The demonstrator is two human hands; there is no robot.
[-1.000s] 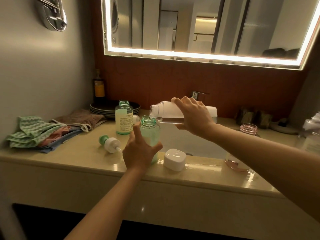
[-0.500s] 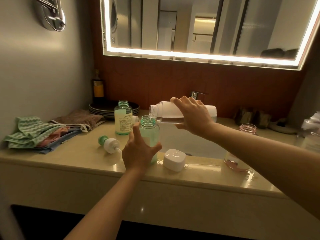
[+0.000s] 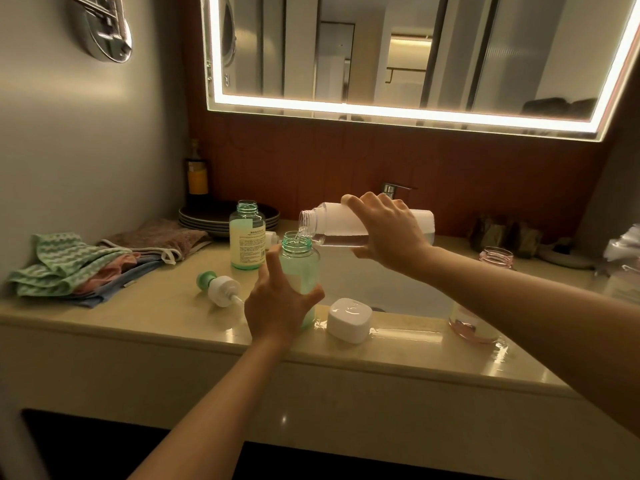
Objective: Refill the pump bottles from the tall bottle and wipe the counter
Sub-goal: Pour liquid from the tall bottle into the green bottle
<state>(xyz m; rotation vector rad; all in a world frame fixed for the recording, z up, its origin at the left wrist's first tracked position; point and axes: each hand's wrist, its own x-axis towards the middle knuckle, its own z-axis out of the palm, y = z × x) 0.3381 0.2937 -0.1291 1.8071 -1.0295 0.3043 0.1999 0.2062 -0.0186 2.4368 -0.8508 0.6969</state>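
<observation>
At the counter's (image 3: 156, 327) left end lies a pile of folded cloths (image 3: 69, 268). A detached pump head (image 3: 218, 289) lies on its side near the front edge, behind it an open labelled bottle (image 3: 247, 237). The left hand (image 3: 277, 306) is wrapped around the green pump bottle (image 3: 300, 268) standing at the front edge. The right hand (image 3: 388, 230) grips the tall bottle (image 3: 336, 223), tipped level, with clear liquid running into the green bottle's neck. A white cap (image 3: 349, 320) sits just right.

Grey wall (image 3: 86, 140), reddish back panel (image 3: 346, 161), light-edged mirror (image 3: 381, 53), perhaps a chrome wall fitting (image 3: 104, 32)
</observation>
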